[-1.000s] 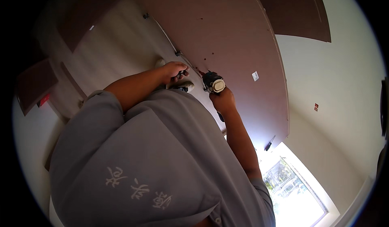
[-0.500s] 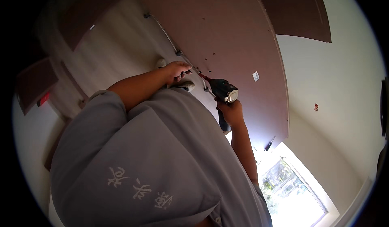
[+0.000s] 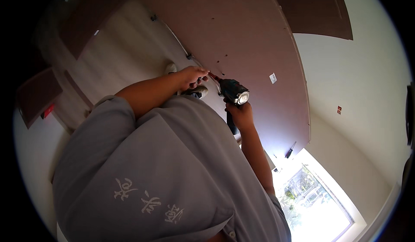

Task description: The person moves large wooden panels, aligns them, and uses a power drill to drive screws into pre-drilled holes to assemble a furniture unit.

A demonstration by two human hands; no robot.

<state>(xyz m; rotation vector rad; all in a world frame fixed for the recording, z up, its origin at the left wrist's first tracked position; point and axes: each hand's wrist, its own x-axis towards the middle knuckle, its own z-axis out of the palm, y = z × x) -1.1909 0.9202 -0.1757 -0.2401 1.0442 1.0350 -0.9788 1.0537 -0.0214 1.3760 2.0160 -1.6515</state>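
At the brown panel (image 3: 250, 39), the power drill (image 3: 233, 90) is gripped by its handle (image 3: 231, 123) in the right hand (image 3: 242, 114), seemingly for steady aim near the left hand (image 3: 193, 77), whose fingers are curled around something small (image 3: 199, 81), not identifiable

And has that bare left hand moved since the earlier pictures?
Yes. The bare left hand has shifted slightly right, judged against the small white rectangular sticker on the broad reddish-brown panel: it is nearer now.
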